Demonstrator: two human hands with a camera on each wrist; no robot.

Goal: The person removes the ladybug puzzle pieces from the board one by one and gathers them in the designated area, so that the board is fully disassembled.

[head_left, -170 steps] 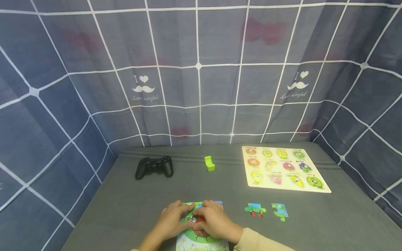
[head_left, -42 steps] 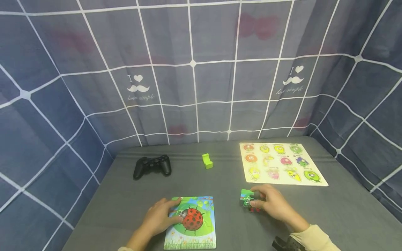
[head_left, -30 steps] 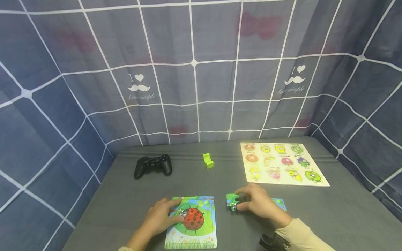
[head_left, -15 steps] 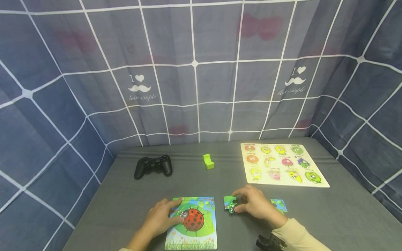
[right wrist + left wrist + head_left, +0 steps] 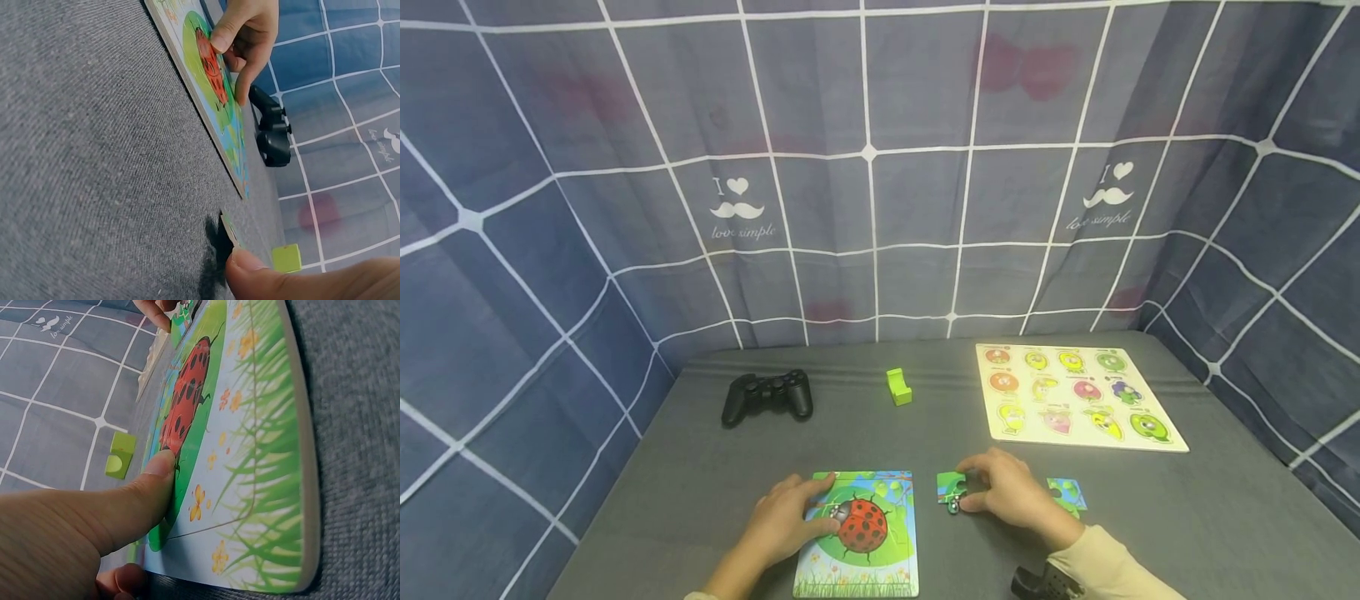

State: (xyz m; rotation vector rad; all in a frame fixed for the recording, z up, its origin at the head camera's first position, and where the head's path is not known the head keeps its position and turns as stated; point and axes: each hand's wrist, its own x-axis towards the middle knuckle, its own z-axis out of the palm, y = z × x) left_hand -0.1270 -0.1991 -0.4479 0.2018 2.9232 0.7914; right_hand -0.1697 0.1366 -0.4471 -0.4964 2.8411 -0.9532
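My left hand rests on a ladybug jigsaw board, its thumb on top beside the ladybug's head and its index finger near the upper left corner. In the left wrist view that thumb lies flat on the picture. To the right of the board, my right hand pinches a small green and blue jigsaw piece between thumb and fingers, close over the table. The right wrist view shows the piece edge-on at the thumb tip, casting a shadow. The right hand's other fingers are mostly hidden there.
Another jigsaw piece lies behind the right wrist. A fruit-picture board is at the back right. A lime-green block and a black game controller sit along the back, before a checked curtain.
Both hands were over the ladybug board at first. The right hand then took up a jigsaw piece and brought it left toward the board, barely shifting lately. The left hand stays on the board.
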